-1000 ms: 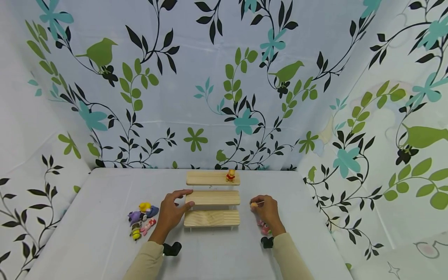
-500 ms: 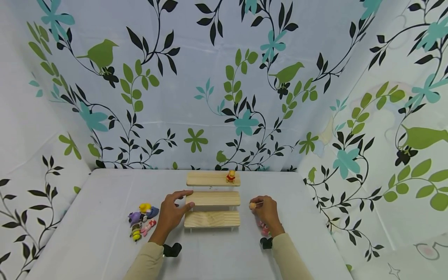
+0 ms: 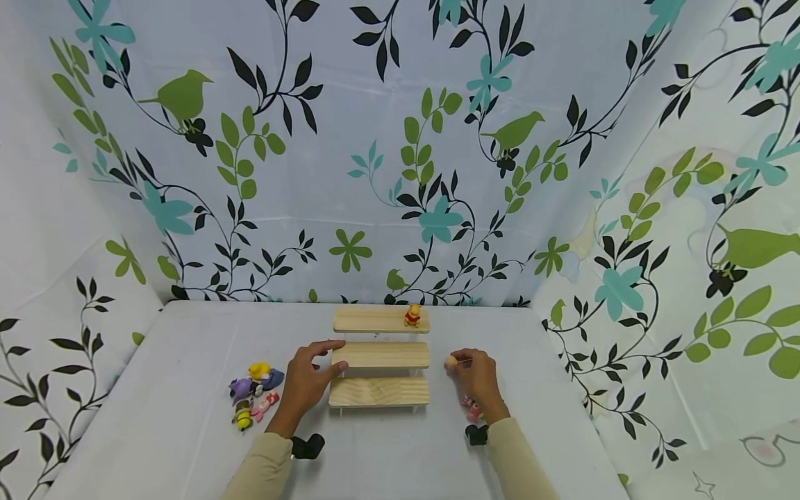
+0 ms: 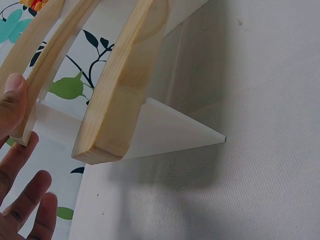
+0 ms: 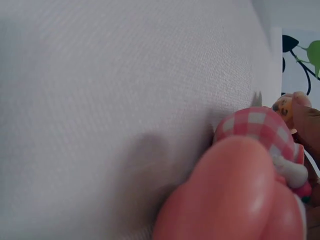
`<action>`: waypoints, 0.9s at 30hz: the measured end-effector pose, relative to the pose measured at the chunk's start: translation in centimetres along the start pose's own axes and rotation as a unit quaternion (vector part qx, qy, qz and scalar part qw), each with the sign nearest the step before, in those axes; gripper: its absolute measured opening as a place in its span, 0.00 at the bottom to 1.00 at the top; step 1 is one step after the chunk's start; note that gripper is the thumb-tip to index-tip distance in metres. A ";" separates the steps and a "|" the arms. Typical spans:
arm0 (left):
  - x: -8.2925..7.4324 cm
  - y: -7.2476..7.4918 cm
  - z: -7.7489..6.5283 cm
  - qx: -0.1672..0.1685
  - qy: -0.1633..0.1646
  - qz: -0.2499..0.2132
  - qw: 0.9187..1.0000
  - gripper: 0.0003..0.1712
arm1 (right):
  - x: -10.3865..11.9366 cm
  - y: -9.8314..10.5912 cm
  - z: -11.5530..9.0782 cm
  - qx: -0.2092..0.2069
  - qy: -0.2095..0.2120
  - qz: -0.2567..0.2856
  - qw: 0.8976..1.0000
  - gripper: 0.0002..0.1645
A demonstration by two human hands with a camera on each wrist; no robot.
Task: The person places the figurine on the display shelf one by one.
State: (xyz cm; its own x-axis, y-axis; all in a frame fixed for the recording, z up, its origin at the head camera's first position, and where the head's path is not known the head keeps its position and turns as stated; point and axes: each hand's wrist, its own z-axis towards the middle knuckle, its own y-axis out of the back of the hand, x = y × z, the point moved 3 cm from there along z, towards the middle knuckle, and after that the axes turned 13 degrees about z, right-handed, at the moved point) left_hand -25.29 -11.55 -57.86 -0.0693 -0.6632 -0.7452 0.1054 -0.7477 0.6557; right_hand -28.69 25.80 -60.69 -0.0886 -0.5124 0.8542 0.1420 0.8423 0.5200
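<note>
Pinching: left hand on middle shelf, right hand on small figurine.

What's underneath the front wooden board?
Under the front wooden board, the left wrist view shows a white support on shaded white tabletop. What lies behind that support is hidden, and from the head view the board covers most of the space.

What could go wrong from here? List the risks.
The left hand holds the middle board; a jolt might topple the bear on the top board. The right hand pinches a small figure, which could slip. That hand might also knock the pink toy close by.
</note>
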 end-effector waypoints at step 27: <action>0.0 0.1 0.0 0.002 -0.003 0.001 1.000 0.25 | 0.3 0.0 0.4 -0.025 0.038 0.009 0.999 0.15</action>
State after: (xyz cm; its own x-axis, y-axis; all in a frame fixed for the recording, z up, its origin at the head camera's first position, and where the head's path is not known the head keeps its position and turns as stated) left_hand -25.27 -11.59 -57.83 -0.0746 -0.6649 -0.7432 0.1020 -0.7464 0.6576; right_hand -29.14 25.73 -60.48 -0.0115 -0.5102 0.8600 0.1931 0.8427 0.5025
